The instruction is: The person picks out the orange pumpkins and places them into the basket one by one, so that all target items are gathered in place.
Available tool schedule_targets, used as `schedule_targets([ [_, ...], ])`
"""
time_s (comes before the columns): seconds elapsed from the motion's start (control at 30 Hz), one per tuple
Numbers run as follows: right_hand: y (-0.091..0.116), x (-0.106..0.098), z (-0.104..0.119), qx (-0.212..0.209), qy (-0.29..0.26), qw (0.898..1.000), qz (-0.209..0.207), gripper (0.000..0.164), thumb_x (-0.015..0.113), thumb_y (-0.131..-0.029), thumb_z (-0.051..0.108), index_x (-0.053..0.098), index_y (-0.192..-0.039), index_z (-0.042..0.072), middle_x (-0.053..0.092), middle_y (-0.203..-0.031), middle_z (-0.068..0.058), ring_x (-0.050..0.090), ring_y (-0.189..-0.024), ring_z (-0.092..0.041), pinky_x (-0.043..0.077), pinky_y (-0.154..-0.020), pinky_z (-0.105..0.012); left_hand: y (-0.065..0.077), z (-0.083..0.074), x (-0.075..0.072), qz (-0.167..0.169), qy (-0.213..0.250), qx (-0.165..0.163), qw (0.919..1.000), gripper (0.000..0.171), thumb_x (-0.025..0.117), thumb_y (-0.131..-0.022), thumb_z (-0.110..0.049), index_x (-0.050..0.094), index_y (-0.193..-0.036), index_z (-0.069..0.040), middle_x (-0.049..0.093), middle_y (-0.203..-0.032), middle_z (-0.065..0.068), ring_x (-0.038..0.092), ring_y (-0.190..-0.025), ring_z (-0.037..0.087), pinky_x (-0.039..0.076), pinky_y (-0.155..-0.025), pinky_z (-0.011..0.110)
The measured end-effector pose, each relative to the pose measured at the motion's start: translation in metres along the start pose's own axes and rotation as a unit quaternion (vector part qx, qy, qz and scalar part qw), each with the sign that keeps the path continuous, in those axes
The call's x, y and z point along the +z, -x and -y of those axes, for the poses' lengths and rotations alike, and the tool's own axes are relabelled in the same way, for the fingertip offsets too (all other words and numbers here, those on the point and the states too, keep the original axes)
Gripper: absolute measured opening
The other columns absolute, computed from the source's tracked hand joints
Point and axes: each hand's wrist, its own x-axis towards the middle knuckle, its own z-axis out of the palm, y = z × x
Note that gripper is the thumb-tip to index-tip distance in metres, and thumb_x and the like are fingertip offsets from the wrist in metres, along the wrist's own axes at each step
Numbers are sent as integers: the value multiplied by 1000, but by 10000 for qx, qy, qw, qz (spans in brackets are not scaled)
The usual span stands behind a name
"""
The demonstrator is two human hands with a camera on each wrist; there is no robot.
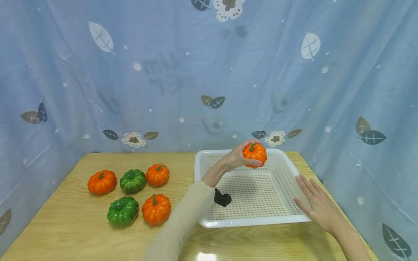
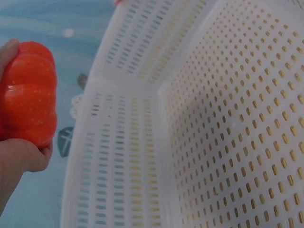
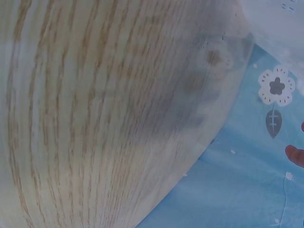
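Note:
My left hand (image 1: 236, 158) grips a small orange pumpkin (image 1: 255, 155) with a green stem, held over the far part of a white plastic basket (image 1: 251, 221). In the left wrist view the pumpkin (image 2: 29, 95) sits between thumb and fingers, beside the basket's slotted wall (image 2: 118, 156). On the right, my right hand (image 1: 318, 204) has its fingers extended at the basket's right rim and holds nothing. Only a fingertip (image 3: 295, 155) shows at the edge of the right wrist view. A black heart-shaped piece (image 1: 222, 198) lies inside the basket at its left, partly behind the left sleeve.
On the wooden table (image 1: 65, 224), left of the basket, are three orange pumpkins (image 1: 156, 209) and two green pumpkins (image 1: 123, 211). A blue curtain (image 1: 183, 79) with leaf and flower prints hangs behind the table and along its sides.

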Motion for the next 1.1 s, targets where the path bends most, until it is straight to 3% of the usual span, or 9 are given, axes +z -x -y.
schedule_targets([
  [0.23,-2,1,2,-7,-55,10000,-9,68,55,-97,28,23,-152,4,17,-158,-11,9,-143,-40,2,-117,-41,-16,26,9,-436,-226,7,9988,66,73,-83,-3,43,-141,-12,47,-130,4,53,-105,16,52,-83,28],
  [0.4,-2,-2,2,2,-57,10000,-18,68,55,-96,27,24,-152,5,18,-158,-11,10,-143,-41,1,-117,-39,-23,41,21,-322,-354,7,9989,65,73,-83,-4,44,-141,-12,47,-131,3,53,-105,14,52,-81,27],
  [0.5,-1,-2,2,30,-10,10000,-14,68,56,-96,28,24,-152,6,19,-158,-12,12,-143,-41,-1,-117,-36,-26,48,26,-218,-748,6,9970,65,74,-83,-7,44,-141,-11,46,-132,3,53,-105,13,52,-80,24],
  [0.73,2,-1,2,40,62,10000,-51,68,55,-96,29,23,-152,7,20,-157,-12,10,-144,-38,-7,-115,-26,-31,62,38,-58,-1655,215,9860,62,73,-84,-9,44,-138,-2,46,-133,11,54,-108,15,48,-84,19],
  [0.97,0,0,2,38,28,9999,-94,68,55,-96,29,23,-153,8,16,-159,-6,12,-143,-39,-9,-113,-22,-32,67,44,-121,-2451,-164,9693,62,74,-86,-20,45,-140,-11,46,-136,8,43,-120,20,43,-93,26],
  [1.1,1,1,1,46,64,9999,-122,68,56,-96,29,25,-152,7,19,-158,-10,13,-143,-39,-9,-112,-20,-34,71,49,-69,-2863,-200,9579,63,74,-85,-22,45,-139,-10,46,-136,8,40,-123,22,38,-99,28],
])
